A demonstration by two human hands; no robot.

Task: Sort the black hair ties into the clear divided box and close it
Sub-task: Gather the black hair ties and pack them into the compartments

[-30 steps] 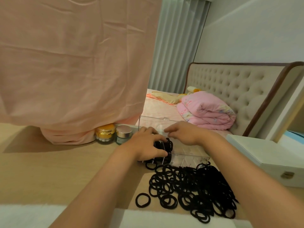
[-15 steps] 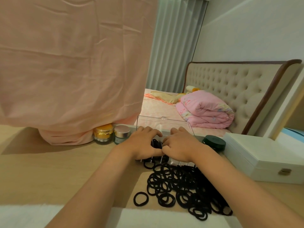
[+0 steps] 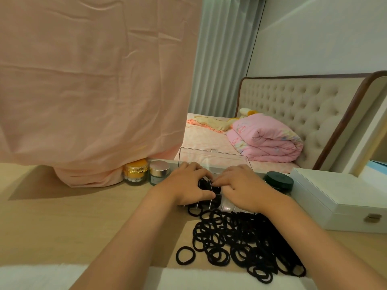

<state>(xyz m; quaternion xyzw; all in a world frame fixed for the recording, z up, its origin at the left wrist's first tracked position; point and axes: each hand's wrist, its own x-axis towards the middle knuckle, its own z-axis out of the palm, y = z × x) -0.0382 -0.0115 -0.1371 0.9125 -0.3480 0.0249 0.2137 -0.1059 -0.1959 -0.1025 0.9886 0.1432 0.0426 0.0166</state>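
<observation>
Fingers (image 3: 201, 175) pinch bunched black hair ties (image 3: 204, 185) inside the clear divided box (image 3: 198, 157).

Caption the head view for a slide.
Left hand and right hand tuck hair ties into the open box; a pile lies nearer.

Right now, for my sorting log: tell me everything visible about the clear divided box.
The clear divided box looks like transparent plastic, split by thin partitions. Its lid stands open, upright at the back. It sits on the wooden table behind the loose pile. Left compartments hold black ties; the left hand and right hand rest there.
</observation>
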